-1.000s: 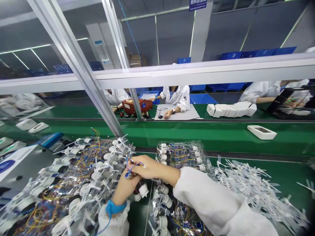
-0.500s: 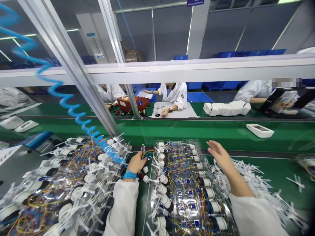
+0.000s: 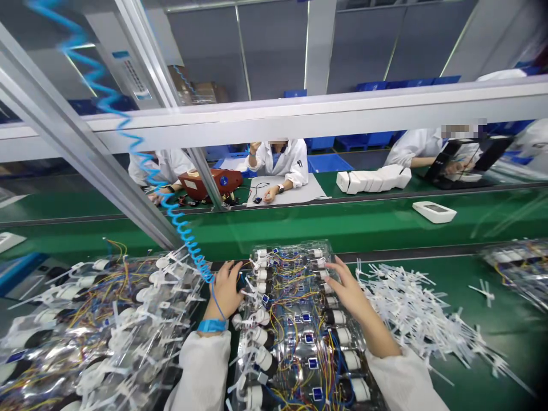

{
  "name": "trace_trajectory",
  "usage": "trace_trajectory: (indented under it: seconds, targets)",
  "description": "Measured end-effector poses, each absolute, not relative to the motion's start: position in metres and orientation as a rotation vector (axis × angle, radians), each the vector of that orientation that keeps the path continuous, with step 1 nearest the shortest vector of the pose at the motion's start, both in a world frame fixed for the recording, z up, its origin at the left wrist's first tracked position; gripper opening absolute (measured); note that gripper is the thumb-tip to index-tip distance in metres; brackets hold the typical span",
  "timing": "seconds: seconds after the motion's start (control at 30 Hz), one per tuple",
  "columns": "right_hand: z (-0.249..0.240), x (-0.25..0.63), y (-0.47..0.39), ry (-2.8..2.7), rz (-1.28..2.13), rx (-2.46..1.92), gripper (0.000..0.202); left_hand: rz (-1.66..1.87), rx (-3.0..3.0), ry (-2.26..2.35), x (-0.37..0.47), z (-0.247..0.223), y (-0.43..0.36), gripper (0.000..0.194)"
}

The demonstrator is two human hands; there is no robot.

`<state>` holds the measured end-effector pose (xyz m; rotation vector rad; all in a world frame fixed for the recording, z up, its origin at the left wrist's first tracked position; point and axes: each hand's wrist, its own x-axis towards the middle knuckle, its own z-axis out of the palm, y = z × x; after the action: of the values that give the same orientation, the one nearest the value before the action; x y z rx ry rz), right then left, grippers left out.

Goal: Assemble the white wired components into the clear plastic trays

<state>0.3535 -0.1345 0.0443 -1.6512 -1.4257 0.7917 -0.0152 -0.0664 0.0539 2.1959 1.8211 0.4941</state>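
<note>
In front of me lies a clear plastic tray [image 3: 295,308] with rows of black-and-white cylindrical parts [image 3: 336,317], small blue square pieces and thin coloured wires. My left hand [image 3: 225,290], a blue band at its wrist, rests by the tray's far left side, with its fingers apart; its fingertips are partly hidden. At the tray's right edge, my right hand [image 3: 349,288] has its fingers stretched over the white ends of the cylinders. It seems to touch them, though contact is hard to tell. White cable ties [image 3: 257,317] stick out along the left row.
A heap of white cable ties [image 3: 411,308] spreads on the right. More filled trays [image 3: 107,319] cover the left, with a coiled blue hose [image 3: 184,231] hanging above. Another tray [image 3: 522,268] lies far right. Co-workers sit beyond the green ledge, which bears a white device [image 3: 434,212].
My left hand has let go of the wire ends it held and spread its fingers. My right hand has come down from the air to the tray's right edge. The view has shifted.
</note>
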Motion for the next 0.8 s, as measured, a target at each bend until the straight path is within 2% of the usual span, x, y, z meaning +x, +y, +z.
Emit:
trace_trajectory:
  seconds: [0.17,0.3,0.43,0.63,0.8]
  targets:
    - [0.086,0.361,-0.129,-1.508,0.823,-1.682,0.054,0.446,2.219,1.600,-0.021,0.061,-0.066,0.047]
    - [0.141,0.374,-0.128,-1.572,0.812,-1.444,0.048,0.460,2.219,1.565,-0.031,0.076,-0.064,0.023]
    - [0.177,0.382,-0.137,-1.521,0.947,-1.157,0.042,0.399,2.180,1.534,-0.029,0.098,-0.059,0.024]
    - [0.185,0.382,-0.148,-1.497,1.071,-1.040,0.034,0.365,2.107,1.586,-0.030,0.137,-0.055,0.026]
    - [0.181,0.375,-0.143,-1.475,1.130,-0.942,0.025,0.657,1.876,1.835,-0.051,0.164,-0.071,0.031]
